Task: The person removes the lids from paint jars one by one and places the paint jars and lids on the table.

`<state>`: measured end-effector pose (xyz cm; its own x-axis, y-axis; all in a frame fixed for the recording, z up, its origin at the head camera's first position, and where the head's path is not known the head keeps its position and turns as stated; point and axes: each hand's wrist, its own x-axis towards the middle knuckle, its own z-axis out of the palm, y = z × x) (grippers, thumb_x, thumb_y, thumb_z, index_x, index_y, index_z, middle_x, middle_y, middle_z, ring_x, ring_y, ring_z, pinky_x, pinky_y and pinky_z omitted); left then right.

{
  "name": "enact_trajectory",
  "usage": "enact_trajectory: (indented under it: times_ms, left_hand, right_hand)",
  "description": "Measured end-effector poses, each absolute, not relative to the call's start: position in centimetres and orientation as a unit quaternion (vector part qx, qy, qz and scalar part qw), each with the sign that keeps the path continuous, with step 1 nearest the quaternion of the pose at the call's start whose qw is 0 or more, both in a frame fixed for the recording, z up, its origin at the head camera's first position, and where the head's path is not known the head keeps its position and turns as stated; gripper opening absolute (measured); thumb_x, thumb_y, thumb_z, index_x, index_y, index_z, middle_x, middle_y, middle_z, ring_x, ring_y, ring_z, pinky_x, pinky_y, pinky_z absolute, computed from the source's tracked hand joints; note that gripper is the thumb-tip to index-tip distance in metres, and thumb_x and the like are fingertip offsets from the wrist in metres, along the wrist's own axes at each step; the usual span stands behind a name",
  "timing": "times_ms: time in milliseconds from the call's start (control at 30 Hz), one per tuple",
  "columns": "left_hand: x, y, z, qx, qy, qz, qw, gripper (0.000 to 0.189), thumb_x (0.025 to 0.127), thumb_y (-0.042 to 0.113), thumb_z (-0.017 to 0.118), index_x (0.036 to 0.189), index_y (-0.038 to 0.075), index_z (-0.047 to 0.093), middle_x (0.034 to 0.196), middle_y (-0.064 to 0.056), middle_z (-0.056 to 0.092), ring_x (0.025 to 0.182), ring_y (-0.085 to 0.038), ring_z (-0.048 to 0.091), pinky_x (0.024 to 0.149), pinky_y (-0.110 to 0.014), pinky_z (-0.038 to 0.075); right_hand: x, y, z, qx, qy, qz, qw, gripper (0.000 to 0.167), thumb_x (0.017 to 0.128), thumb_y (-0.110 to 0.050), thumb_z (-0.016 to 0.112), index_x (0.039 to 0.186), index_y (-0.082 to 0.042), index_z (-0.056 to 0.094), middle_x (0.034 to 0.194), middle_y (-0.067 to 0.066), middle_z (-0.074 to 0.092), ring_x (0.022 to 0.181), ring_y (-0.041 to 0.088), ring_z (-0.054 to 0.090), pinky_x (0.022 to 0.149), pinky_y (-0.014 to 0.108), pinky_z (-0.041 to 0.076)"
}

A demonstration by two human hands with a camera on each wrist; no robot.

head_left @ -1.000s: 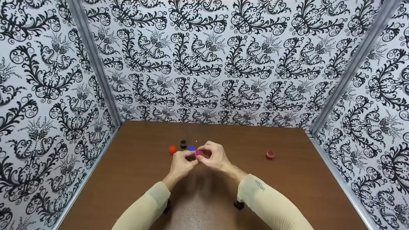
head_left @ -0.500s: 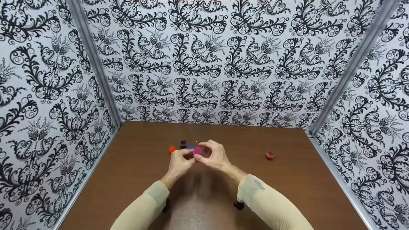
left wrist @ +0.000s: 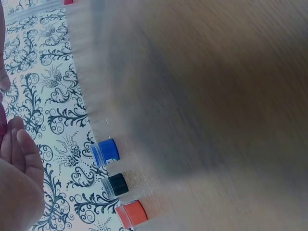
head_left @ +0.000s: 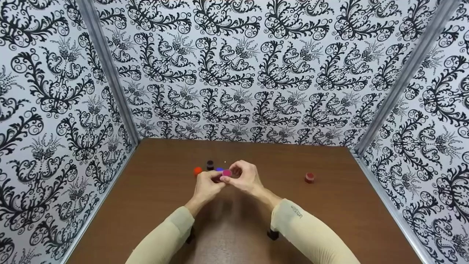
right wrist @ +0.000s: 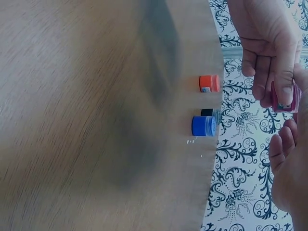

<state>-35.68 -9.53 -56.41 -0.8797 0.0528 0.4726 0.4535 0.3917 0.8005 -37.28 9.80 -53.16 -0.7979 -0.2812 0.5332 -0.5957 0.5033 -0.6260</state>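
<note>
A small magenta paint jar is held up between the two hands, above the table. My left hand grips it, and in the right wrist view the left thumb presses on the magenta jar's side. The right hand has its thumb and index finger at the jar's round end, pinching it. At the left edge of the left wrist view only a sliver of the jar shows. Just beyond the hands stand a blue jar, a black jar and an orange jar.
A red jar stands apart on the right side of the brown wooden table. Patterned panels enclose the table at the back and sides, with metal posts at the corners. A tiny white speck lies near the blue jar.
The magenta jar has turned so its round end shows more to the head camera, and has shifted slightly left. The right fingers have moved a little around it. The other jars stay put.
</note>
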Motion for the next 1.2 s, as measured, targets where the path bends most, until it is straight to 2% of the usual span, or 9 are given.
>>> enact_trajectory:
  times_ms: [133, 233, 367, 533, 633, 733, 833, 967, 1200]
  left_hand:
    - [-35.8, -9.6, -56.5, -0.161, -0.813, -0.527, 0.190, 0.022, 0.084, 0.010, 0.097, 0.105, 0.008, 0.091, 0.092, -0.008, 0.088, 0.075, -0.005, 0.073, 0.072, -0.018, 0.061]
    - [-35.8, -9.7, -56.7, -0.162, -0.813, -0.526, 0.189, 0.023, 0.085, 0.011, 0.097, 0.106, 0.008, 0.091, 0.091, -0.008, 0.088, 0.077, -0.007, 0.076, 0.072, -0.019, 0.062]
    - [-35.9, -9.8, -56.8, -0.166, -0.815, -0.524, 0.186, 0.023, 0.086, 0.011, 0.096, 0.108, 0.009, 0.091, 0.092, -0.008, 0.088, 0.078, -0.009, 0.078, 0.073, -0.020, 0.063]
    - [-36.1, -9.8, -56.8, -0.178, -0.808, -0.527, 0.193, 0.022, 0.087, 0.014, 0.096, 0.107, 0.009, 0.091, 0.092, -0.009, 0.088, 0.078, -0.012, 0.079, 0.073, -0.022, 0.064]
    - [-36.1, -9.8, -56.8, -0.178, -0.804, -0.536, 0.188, 0.021, 0.086, 0.013, 0.097, 0.106, 0.009, 0.091, 0.092, -0.008, 0.088, 0.079, -0.014, 0.081, 0.074, -0.021, 0.065]
    - [-36.1, -9.8, -56.8, -0.172, -0.802, -0.542, 0.181, 0.022, 0.085, 0.014, 0.098, 0.105, 0.010, 0.091, 0.093, -0.008, 0.088, 0.080, -0.014, 0.081, 0.074, -0.021, 0.065]
    - [-36.1, -9.8, -56.9, -0.169, -0.806, -0.539, 0.178, 0.022, 0.085, 0.016, 0.099, 0.104, 0.010, 0.091, 0.093, -0.007, 0.088, 0.079, -0.013, 0.081, 0.075, -0.024, 0.066]
    - [-36.0, -9.8, -57.0, -0.167, -0.808, -0.536, 0.179, 0.022, 0.085, 0.015, 0.099, 0.106, 0.009, 0.091, 0.093, -0.008, 0.088, 0.080, -0.015, 0.081, 0.076, -0.030, 0.068]
    - [-36.0, -9.7, -56.8, -0.157, -0.813, -0.532, 0.175, 0.023, 0.087, 0.018, 0.098, 0.108, 0.010, 0.091, 0.093, -0.008, 0.088, 0.080, -0.012, 0.081, 0.075, -0.023, 0.065]
  right_hand:
    - [-37.6, 9.9, -53.1, 0.270, -0.845, 0.422, 0.187, 0.037, 0.082, -0.035, 0.100, 0.096, -0.006, 0.082, 0.084, 0.010, 0.077, 0.072, 0.017, 0.069, 0.069, 0.022, 0.057]
    - [-37.8, 9.9, -53.1, 0.290, -0.842, 0.413, 0.191, 0.034, 0.083, -0.032, 0.099, 0.098, -0.005, 0.084, 0.084, 0.011, 0.076, 0.072, 0.018, 0.068, 0.069, 0.022, 0.056]
    - [-37.7, 9.8, -52.9, 0.325, -0.836, 0.406, 0.175, 0.027, 0.086, -0.021, 0.093, 0.105, -0.003, 0.085, 0.089, 0.017, 0.074, 0.078, 0.030, 0.071, 0.072, 0.031, 0.061]
    - [-37.5, 9.7, -52.5, 0.340, -0.830, 0.425, 0.117, 0.028, 0.089, -0.005, 0.085, 0.116, 0.002, 0.084, 0.099, 0.021, 0.072, 0.087, 0.032, 0.074, 0.081, 0.045, 0.068]
    - [-37.6, 9.7, -52.3, 0.333, -0.828, 0.443, 0.080, 0.032, 0.091, 0.000, 0.081, 0.122, 0.005, 0.082, 0.106, 0.022, 0.072, 0.090, 0.029, 0.076, 0.085, 0.041, 0.069]
    - [-37.5, 9.7, -52.2, 0.328, -0.825, 0.458, 0.052, 0.035, 0.092, 0.002, 0.078, 0.126, 0.006, 0.080, 0.111, 0.023, 0.070, 0.092, 0.028, 0.079, 0.086, 0.031, 0.067]
    - [-37.5, 9.8, -52.2, 0.325, -0.822, 0.467, 0.038, 0.036, 0.093, 0.002, 0.077, 0.129, 0.006, 0.079, 0.112, 0.024, 0.070, 0.092, 0.023, 0.078, 0.085, 0.022, 0.064]
    - [-37.5, 9.8, -52.2, 0.324, -0.817, 0.475, 0.040, 0.038, 0.091, -0.001, 0.079, 0.128, 0.008, 0.079, 0.110, 0.025, 0.071, 0.087, 0.016, 0.075, 0.081, 0.018, 0.060]
    - [-37.6, 9.6, -52.3, 0.288, -0.831, 0.462, 0.113, 0.043, 0.090, -0.023, 0.091, 0.123, 0.003, 0.082, 0.100, 0.020, 0.077, 0.082, 0.027, 0.077, 0.076, 0.025, 0.063]
